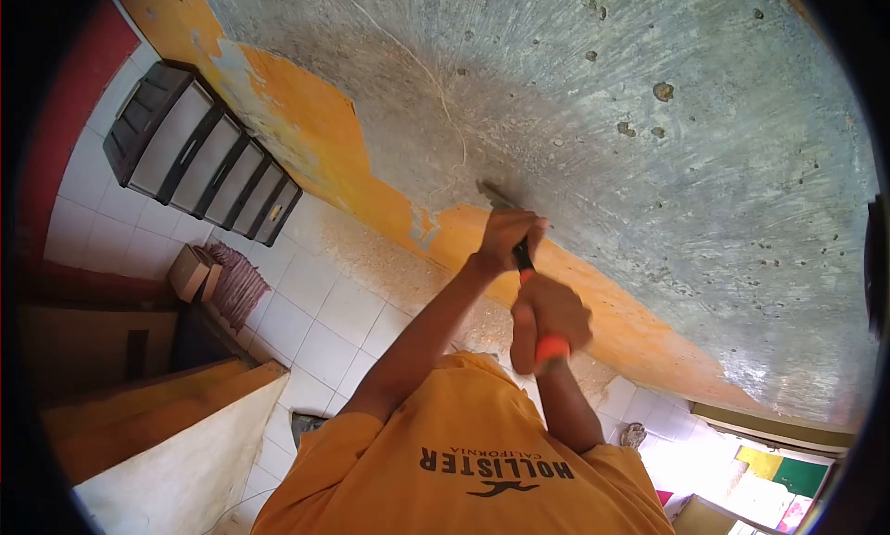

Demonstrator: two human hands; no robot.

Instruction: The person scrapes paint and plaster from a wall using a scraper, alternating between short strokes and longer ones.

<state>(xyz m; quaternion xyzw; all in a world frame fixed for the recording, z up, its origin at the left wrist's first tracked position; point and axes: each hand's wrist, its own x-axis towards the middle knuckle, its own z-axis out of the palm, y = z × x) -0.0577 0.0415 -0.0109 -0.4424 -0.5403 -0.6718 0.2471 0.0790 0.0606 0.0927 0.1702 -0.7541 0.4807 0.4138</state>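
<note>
1. Head view: one wall (723, 192), largest surface in frame. Bare grey, streaked and pitted over most of it; ragged orange paint (306, 104) along its lower band.
2. White-tiled floor (348, 308), one, below the wall; gritty debris (371, 243) lies along the wall's foot.
3. One orange shirt (445, 442), worn by the person, fills the bottom middle.
4. One piece of furniture (185, 452) at lower left: pale side, brown-orange top edge.
5. One bright opening (714, 470) at lower right, with a green panel (800, 477) and a yellow panel (758, 461) near it.
6. One black-framed unit (199, 155) with grey panels, near the wall at upper left.
7. One brown box (193, 273), just beside one ribbed, pinkish cloth (238, 285), both on the tiles.
8. Two hands, both on one tool. Left hand (510, 238) is closed about its upper part, near the blade; right hand (553, 322) grips the orange-red end of the handle.
9. Tool (523, 255), one: dark blade, black neck. Blade is at the wall by the paint edge; contact seems likely, though blur and shadow obscure it.
10. Shirt print, black, upside down in view: "HOLLISTER", "CALIFORNIA", plus one bird-shaped mark (502, 488).
</note>
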